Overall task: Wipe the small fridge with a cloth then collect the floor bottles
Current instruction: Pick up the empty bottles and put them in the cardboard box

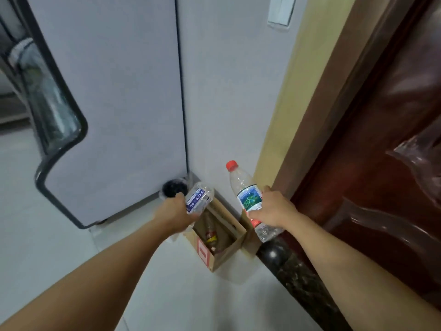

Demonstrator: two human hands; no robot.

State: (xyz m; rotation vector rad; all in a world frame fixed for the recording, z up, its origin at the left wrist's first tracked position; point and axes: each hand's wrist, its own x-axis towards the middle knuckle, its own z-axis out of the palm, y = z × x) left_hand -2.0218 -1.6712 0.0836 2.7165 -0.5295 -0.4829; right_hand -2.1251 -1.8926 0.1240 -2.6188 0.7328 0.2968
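My left hand [175,215] grips a clear plastic bottle with a blue-and-white label [199,198], tilted over the open cardboard box [223,255] on the floor. My right hand [272,207] grips a clear bottle with a red cap and green-blue label [245,189], held upright just right of the box. Inside the box lies a brown bottle with a red-yellow label [211,235]. The pale grey fridge [114,111] stands at the left, its side facing me.
A black round cup-like object [173,187] sits on the floor at the fridge's corner. A dark wooden door [381,151] with plastic film is on the right, above a black marble threshold [293,271]. A light switch [281,10] is on the wall. White floor tiles [47,223] lie at the left.
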